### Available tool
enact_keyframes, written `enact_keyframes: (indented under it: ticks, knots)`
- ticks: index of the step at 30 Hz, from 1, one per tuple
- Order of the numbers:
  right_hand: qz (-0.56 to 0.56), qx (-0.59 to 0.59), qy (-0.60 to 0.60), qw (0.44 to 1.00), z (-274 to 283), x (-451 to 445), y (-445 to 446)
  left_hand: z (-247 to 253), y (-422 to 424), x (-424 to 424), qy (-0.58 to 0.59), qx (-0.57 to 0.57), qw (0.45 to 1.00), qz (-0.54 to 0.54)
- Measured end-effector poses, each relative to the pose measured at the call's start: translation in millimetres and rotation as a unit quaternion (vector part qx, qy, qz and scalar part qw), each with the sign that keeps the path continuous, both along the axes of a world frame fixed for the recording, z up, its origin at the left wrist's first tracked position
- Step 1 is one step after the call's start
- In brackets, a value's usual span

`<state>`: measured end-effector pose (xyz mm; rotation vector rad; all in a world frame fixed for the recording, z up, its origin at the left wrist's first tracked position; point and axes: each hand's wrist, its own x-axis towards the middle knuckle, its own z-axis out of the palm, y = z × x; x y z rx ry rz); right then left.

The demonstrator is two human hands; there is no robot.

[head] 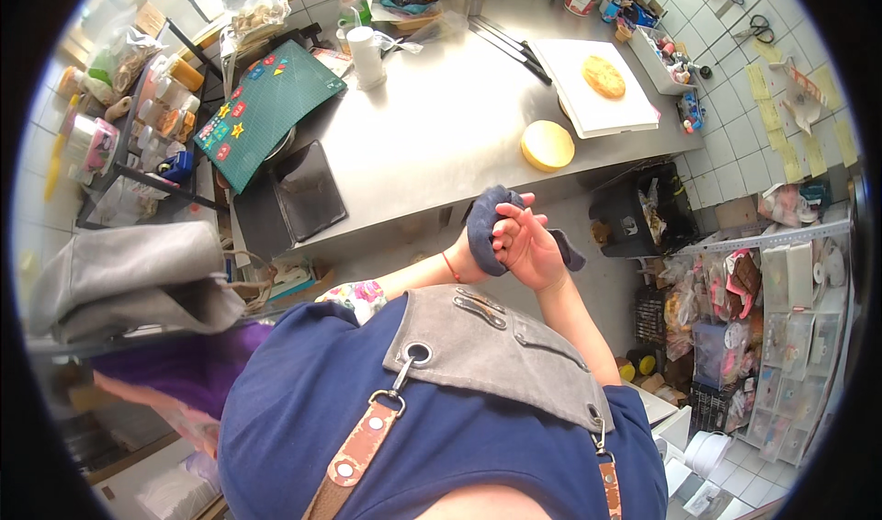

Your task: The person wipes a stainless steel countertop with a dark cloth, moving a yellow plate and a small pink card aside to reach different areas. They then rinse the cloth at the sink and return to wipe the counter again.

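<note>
A dark blue cloth (488,234) is bunched between my two hands in front of the apron, beyond the near edge of the steel worktop (413,127). My left hand (470,258) has the cloth wrapped over it, which hides most of its fingers. My right hand (534,250), palm up and fingers curled, presses against the cloth; a loose end hangs out past its wrist. Ahead on the worktop lies a round yellow cake layer (548,146). Beside it, a browned round cake piece (603,77) rests on a white board (568,100).
Long dark-handled tools (510,50) lie by the board. A green cutting mat (275,106) with stickers leans at left, near a black folding case (310,189) and a white paper roll (365,55). A black bin (641,210) stands below right, beside shelves with drawers (792,354).
</note>
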<state>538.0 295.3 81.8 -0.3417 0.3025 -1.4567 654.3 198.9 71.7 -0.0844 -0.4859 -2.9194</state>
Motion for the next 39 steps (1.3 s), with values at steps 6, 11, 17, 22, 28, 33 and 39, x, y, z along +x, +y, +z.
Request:
enact_keyframes:
  ticks: [6,11,17,22,28,33,39]
  knots:
    - [-0.134,0.22,0.255,0.932,-18.4,0.4,-44.5,-12.1,-73.2,-0.3,-0.095,-0.223,0.97,0.0]
    - [-0.258,0.197,0.48,0.815,-47.9,-2.1,-91.4,-22.3,-113.7,-7.8,-0.036,-0.487,0.867,0.103]
    - [-0.134,0.089,0.604,0.781,-7.8,-37.1,-122.6,-54.6,-176.5,30.4,-0.131,-0.728,0.648,0.183]
    - [-0.115,0.06,0.446,0.886,52.3,-53.0,-157.8,-1.0,-190.0,62.1,-0.338,-0.371,0.85,0.16]
    - [-0.193,0.037,0.476,0.857,105.5,-72.6,-211.1,49.8,-195.2,71.6,-0.036,-0.157,0.949,0.271]
    - [-0.112,0.145,0.656,0.732,45.5,-60.6,-214.5,57.3,-184.7,-0.6,0.05,0.006,0.948,0.313]
    - [0.124,0.13,0.005,0.984,23.7,-39.4,-204.5,8.9,-163.7,-42.5,0.08,0.213,0.954,0.196]
